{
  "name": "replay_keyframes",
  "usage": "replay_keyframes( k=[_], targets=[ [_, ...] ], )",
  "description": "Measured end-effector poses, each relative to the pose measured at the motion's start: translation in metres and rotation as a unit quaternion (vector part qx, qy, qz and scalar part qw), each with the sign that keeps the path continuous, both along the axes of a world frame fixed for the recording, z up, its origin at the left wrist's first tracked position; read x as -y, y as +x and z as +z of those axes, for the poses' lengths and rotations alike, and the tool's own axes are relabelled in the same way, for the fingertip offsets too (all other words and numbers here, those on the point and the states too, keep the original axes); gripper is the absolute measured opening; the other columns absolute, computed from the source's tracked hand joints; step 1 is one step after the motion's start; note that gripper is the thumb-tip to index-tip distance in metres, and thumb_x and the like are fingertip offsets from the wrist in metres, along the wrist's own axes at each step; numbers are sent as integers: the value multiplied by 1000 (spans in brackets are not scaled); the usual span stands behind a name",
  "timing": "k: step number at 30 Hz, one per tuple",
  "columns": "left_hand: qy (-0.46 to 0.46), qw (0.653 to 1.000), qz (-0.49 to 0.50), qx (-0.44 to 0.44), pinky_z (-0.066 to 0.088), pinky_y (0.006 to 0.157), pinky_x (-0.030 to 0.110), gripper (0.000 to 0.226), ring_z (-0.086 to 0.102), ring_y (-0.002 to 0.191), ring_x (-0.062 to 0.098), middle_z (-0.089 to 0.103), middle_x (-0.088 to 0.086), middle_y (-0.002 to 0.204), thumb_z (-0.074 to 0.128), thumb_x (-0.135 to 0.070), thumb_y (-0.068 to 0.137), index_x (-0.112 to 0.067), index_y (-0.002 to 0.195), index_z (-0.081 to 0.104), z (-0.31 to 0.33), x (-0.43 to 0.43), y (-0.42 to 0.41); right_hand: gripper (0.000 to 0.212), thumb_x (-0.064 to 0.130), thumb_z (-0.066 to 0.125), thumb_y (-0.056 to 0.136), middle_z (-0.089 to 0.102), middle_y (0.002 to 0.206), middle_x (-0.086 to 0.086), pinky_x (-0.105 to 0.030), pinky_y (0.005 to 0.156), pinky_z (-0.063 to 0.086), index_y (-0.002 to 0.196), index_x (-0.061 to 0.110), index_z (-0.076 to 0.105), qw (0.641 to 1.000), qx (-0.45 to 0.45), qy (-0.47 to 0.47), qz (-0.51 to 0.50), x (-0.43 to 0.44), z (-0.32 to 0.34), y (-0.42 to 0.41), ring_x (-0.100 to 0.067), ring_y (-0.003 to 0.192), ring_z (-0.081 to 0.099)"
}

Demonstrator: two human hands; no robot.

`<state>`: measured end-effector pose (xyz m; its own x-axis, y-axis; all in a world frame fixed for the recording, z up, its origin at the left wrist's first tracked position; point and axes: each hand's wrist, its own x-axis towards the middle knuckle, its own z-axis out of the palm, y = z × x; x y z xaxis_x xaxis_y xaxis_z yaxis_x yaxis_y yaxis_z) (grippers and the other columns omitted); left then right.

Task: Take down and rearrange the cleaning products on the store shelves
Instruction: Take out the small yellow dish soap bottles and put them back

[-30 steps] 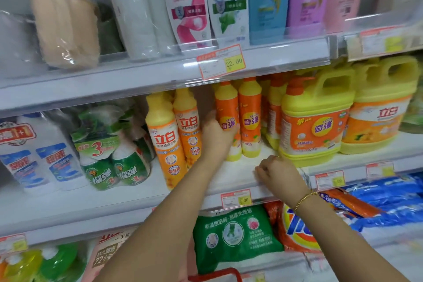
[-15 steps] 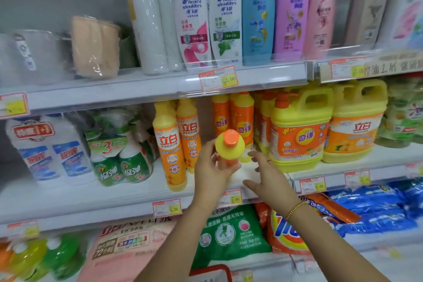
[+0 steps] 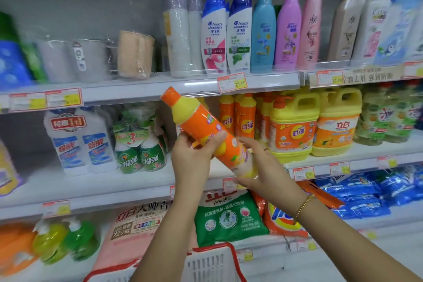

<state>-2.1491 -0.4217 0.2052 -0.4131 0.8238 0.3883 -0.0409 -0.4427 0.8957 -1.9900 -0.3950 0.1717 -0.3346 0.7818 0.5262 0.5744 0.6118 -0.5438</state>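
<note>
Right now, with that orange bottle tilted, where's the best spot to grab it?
Probably round the straight middle of the bottle, from the left, as the left hand grips it; the shoulder narrows toward the cap. Since it leans, the right hand cupping the base steadies it.

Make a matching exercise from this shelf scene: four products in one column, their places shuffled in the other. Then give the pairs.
Things
1. orange bottle
2. purple shampoo bottle
3. yellow pump jug
4. green detergent bag

Places
A. on the lower shelf, under the price tags
B. upright on the top shelf
C. held tilted, off the shelf, by the left hand at its middle and the right hand at its base
D. upright on the middle shelf, right of both hands

Pairs: 1-C, 2-B, 3-D, 4-A
</note>
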Motion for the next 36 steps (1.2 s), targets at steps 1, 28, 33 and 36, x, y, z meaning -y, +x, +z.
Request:
replay_keyframes(
  k=[1, 28, 33, 36],
  targets=[
    [2, 1000, -6, 12, 59, 78, 41, 43, 71, 89, 14, 73, -7, 93, 88, -32, 59, -27, 93, 63, 5, 7, -1, 81, 24, 81, 70, 40, 131, 8, -2, 86, 33, 135, 27, 34, 999, -29, 23, -19, 9, 0, 0, 0, 112, 41],
    [-48, 988, -118, 83, 57, 83, 40, 72, 70, 97, 20, 72, 1, 107, 90, -23, 51, -18, 116, 59, -35, 44, 16, 73, 43, 81, 63, 50, 94, 23, -8, 63, 42, 124, 39, 40, 996, 53, -30, -68, 77, 3, 10, 2, 78, 51],
    [-40, 978, -176, 104, 56, 73, 28, 58, 69, 90, 12, 73, -2, 99, 75, -32, 65, -15, 118, 58, -19, 44, 1, 61, 27, 82, 67, 70, 96, 4, -27, 75, 57, 116, 34, 46, 950, -110, -276, 92, 77, 3, 12, -11, 82, 68],
    [-52, 948, -243, 200, 52, 94, 42, 58, 61, 105, 22, 65, 12, 115, 71, -35, 76, -5, 124, 57, -14, 36, -18, 57, 26, 78, 70, 67, 109, -22, -42, 89, 54, 121, 17, 55, 783, -278, -471, 296, 82, 1, 8, -33, 97, 67]
  ],
)
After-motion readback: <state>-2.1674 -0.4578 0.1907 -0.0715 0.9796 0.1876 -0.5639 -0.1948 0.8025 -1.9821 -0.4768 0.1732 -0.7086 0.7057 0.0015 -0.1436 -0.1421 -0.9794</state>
